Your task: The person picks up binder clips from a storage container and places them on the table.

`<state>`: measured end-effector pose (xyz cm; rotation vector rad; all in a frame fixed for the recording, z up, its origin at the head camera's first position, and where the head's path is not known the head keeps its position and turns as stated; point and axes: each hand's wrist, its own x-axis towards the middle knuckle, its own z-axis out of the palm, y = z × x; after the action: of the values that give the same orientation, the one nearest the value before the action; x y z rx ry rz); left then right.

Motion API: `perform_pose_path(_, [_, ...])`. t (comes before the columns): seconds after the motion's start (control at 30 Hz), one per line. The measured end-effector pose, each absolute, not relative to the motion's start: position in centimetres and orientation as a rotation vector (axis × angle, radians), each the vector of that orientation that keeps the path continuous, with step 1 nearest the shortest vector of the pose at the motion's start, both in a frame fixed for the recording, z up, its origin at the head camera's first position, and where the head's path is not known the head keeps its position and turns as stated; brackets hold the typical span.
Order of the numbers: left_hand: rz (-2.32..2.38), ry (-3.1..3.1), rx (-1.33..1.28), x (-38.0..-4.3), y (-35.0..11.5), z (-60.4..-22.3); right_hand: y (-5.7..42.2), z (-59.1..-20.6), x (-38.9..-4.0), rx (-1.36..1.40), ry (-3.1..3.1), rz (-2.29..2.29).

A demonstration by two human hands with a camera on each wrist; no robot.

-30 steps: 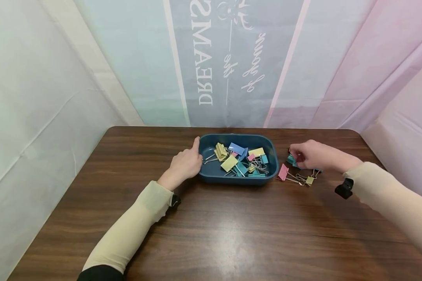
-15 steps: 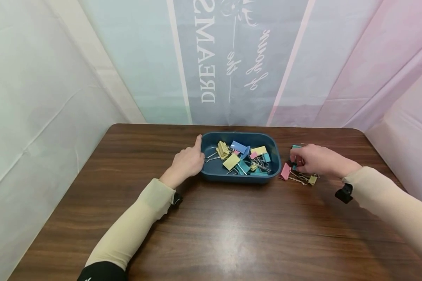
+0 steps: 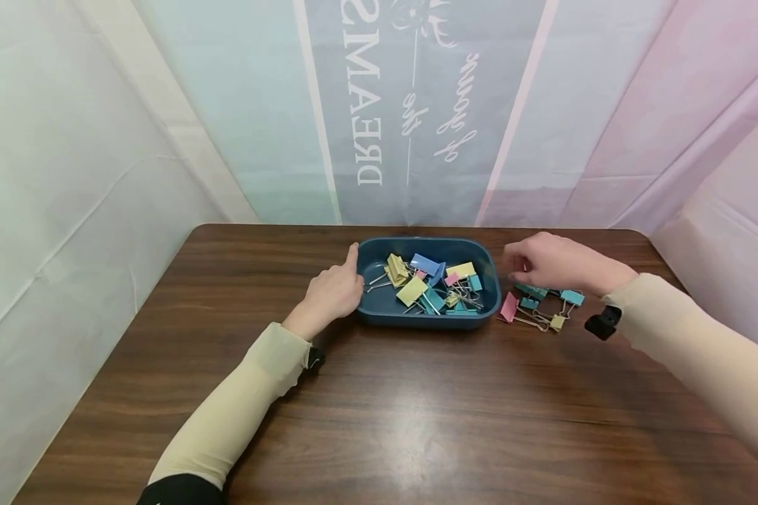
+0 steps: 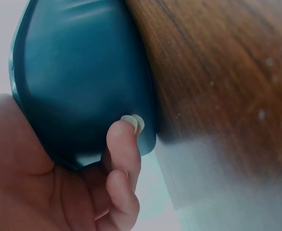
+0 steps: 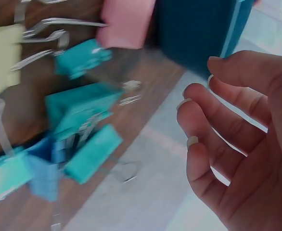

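Note:
A dark teal plastic box (image 3: 426, 321) holds several yellow, blue, teal and pink binder clips. My left hand (image 3: 331, 291) grips its left end, index finger along the rim; in the left wrist view the curled fingers (image 4: 124, 149) meet its wall. Just past the box's right end, my right hand (image 3: 552, 263) is raised over loose binder clips. In the right wrist view its fingers are loosely bent, with nothing visible between them. Beneath and beside it lie a pink clip (image 3: 509, 308), a yellow clip (image 3: 556, 322) and several teal ones, including a light teal clip (image 3: 571, 298).
The box stands near the far edge of a brown wooden table (image 3: 410, 414). A printed cloth (image 3: 278, 112) hangs behind the table, with pale cloth on both sides. A blue clip (image 5: 44, 168) lies among the loose ones in the right wrist view.
My right hand has risen from the loose clips and shifted left toward the box, uncovering teal clips beneath it. The left hand stays at the box's left end.

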<state>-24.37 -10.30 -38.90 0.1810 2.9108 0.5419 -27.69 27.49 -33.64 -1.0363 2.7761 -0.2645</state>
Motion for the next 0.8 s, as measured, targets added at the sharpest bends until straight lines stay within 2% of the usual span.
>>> perform_pose_path(0.37, [0.557, 2.905, 0.191, -24.3, -10.4, -39.0, 20.9, -31.7, -28.6, -1.268, 2.69, -0.171])
perform_pose_path(0.63, [0.574, 2.897, 0.183, -24.1, -10.3, -38.9, 15.6, -32.0, -28.5, -1.608, 2.501, -0.109])
perform_pose_path(0.8, [0.576, 2.893, 0.187, -24.1, -10.2, -39.0, 12.9, -32.3, -28.0, -1.673, 2.39, -0.014])
